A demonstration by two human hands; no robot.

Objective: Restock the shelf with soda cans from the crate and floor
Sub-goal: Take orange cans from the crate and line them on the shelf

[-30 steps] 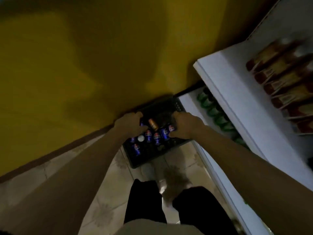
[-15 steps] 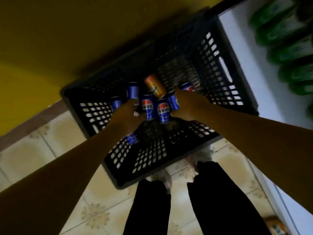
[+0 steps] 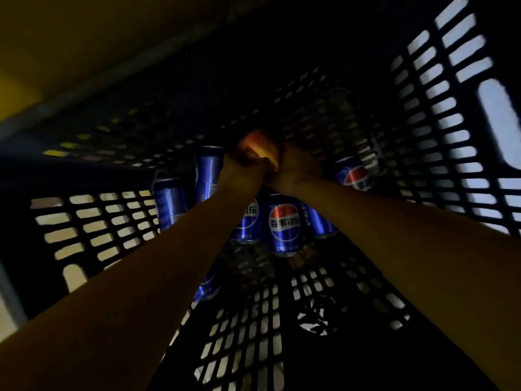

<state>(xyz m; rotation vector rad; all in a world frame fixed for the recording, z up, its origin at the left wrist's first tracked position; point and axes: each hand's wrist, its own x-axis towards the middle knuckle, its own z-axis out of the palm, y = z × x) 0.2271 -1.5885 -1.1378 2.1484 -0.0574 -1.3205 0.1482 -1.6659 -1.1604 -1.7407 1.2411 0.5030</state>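
Observation:
A black slotted crate [image 3: 439, 114] fills the head view. Several blue soda cans lie in it, one with a red, white and blue logo [image 3: 284, 224] in the middle and another [image 3: 172, 203] to the left. An orange can [image 3: 260, 145] lies at the far side of the pile. My left hand [image 3: 239, 174] and my right hand [image 3: 296, 170] meet at the orange can, fingers curled round it. The can is blurred and partly hidden by both hands.
A yellow wall [image 3: 84, 38] rises behind the crate at the upper left. Pale floor tile shows through the crate slots on the left [image 3: 93, 227], and a white shelf side shows through the right wall [image 3: 496, 119].
The camera has dropped much closer into the crate. Both hands left the blue cans and moved farther in to the orange can.

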